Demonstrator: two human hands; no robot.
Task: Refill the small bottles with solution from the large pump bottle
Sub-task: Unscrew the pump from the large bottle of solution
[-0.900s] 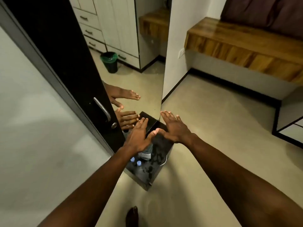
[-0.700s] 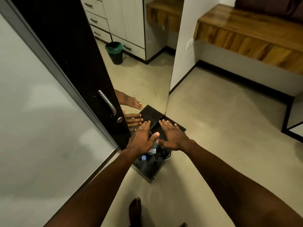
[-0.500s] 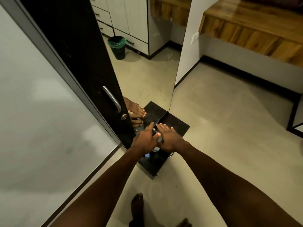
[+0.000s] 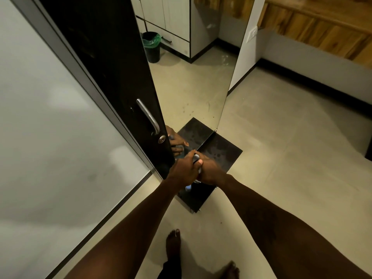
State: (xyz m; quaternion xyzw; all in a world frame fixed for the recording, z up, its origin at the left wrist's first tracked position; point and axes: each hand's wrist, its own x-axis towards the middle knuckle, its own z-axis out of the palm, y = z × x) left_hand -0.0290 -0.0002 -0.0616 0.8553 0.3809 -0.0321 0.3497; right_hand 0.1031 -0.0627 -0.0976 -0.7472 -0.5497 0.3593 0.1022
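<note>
A: On the dark stool [image 4: 219,156] by the mirror [image 4: 193,83], the left hand [image 4: 184,170] and right hand [image 4: 211,172] both wrap the large pump bottle [image 4: 196,158].

B: Small bottles?

A: 1 blue cap [image 4: 188,188] shows below; the rest is hidden. Judging by this, a hurried lift could topple them.

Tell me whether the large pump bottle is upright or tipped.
Cannot tell. Both the left hand and right hand cover the pump bottle; only its pale top shows between them.

No text or label can be read anywhere.
</note>
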